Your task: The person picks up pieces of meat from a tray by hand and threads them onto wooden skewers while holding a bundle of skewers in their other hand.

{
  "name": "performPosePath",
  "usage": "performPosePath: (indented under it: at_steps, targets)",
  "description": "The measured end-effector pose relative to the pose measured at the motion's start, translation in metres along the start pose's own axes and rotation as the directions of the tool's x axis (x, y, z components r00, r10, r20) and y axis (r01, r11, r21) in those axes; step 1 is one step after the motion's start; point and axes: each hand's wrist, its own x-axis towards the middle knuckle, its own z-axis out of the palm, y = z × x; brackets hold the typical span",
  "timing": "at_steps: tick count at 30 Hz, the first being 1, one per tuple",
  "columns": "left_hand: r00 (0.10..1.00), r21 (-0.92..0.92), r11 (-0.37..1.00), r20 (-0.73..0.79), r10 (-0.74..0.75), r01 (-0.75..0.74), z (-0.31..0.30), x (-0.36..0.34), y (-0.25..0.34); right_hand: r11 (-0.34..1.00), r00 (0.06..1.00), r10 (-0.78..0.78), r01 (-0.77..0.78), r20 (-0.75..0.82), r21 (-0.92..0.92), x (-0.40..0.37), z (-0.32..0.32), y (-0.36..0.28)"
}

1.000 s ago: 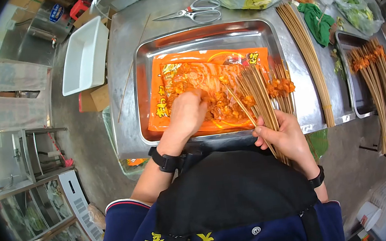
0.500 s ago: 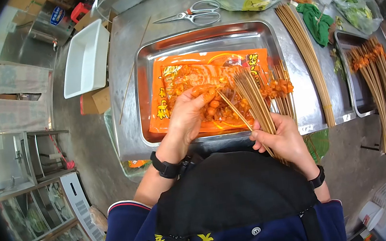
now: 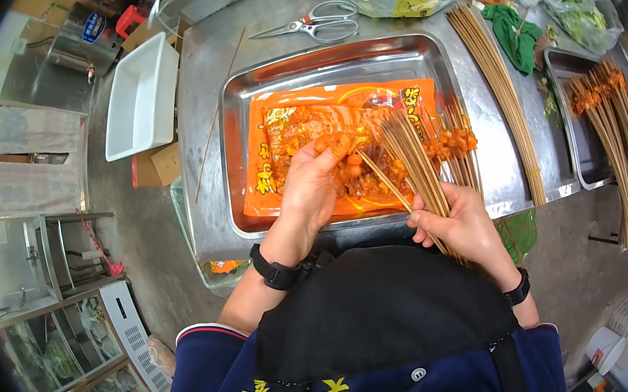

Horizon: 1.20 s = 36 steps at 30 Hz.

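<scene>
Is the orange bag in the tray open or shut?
Open. The orange bag lies spread flat in the metal tray, its saucy meat pieces bare on top.

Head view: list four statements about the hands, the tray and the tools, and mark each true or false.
1. The left hand holds a piece of marinated meat over the steel tray. True.
2. The right hand is empty. False: it grips a bundle of bamboo skewers.
3. The scissors lie inside the tray. False: they lie on the table beyond it.
4. An orange packet lies in the tray. True.
</scene>
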Motion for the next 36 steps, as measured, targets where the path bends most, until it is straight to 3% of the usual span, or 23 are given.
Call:
performPosePath:
  at_steps: [11, 13, 20, 22, 27, 30, 31, 32, 36]
  targets:
    - [0.998, -0.03, 0.997, 0.001, -0.069, 0.069, 0.001, -0.004, -0.007, 1.0, 1.0, 0.012, -0.012, -0.012, 0.017, 0.001, -0.001, 0.003]
    - [0.991, -0.007, 0.996, 0.097, -0.087, 0.088, -0.002, -0.004, -0.009, 1.0, 1.0, 0.011, -0.01, -0.016, 0.021, 0.001, -0.001, 0.004]
    - [0.989, 0.006, 0.994, 0.106, -0.107, 0.107, 0.009, -0.013, -0.017, 0.999, 0.999, 0.005, -0.003, -0.037, 0.038, 0.0, 0.0, 0.003]
    - [0.974, 0.127, 0.982, 0.163, -0.157, 0.137, 0.002, -0.012, -0.023, 1.0, 0.999, 0.007, -0.006, -0.05, 0.025, -0.001, 0.0, 0.003]
    - [0.975, 0.098, 0.985, 0.155, -0.157, 0.143, 0.018, -0.019, -0.019, 1.0, 0.997, -0.011, 0.012, -0.074, 0.008, -0.002, 0.002, 0.002]
    - [0.97, 0.18, 0.968, 0.139, -0.201, 0.175, 0.007, -0.011, -0.026, 0.998, 0.992, -0.051, 0.046, -0.119, -0.042, -0.004, 0.002, 0.007]
    - [0.971, 0.209, 0.96, 0.114, -0.211, 0.185, 0.005, -0.008, -0.028, 0.918, 0.945, -0.31, 0.268, -0.108, -0.292, -0.003, -0.002, 0.01]
    - [0.971, 0.236, 0.952, 0.088, -0.221, 0.195, 0.004, -0.007, -0.03, 0.73, 0.842, -0.539, 0.449, -0.03, -0.516, -0.003, -0.005, 0.012]
    - [0.958, 0.302, 0.927, 0.109, -0.265, 0.222, 0.006, -0.001, -0.032, 0.73, 0.899, -0.436, 0.328, -0.038, -0.599, -0.015, -0.002, -0.008]
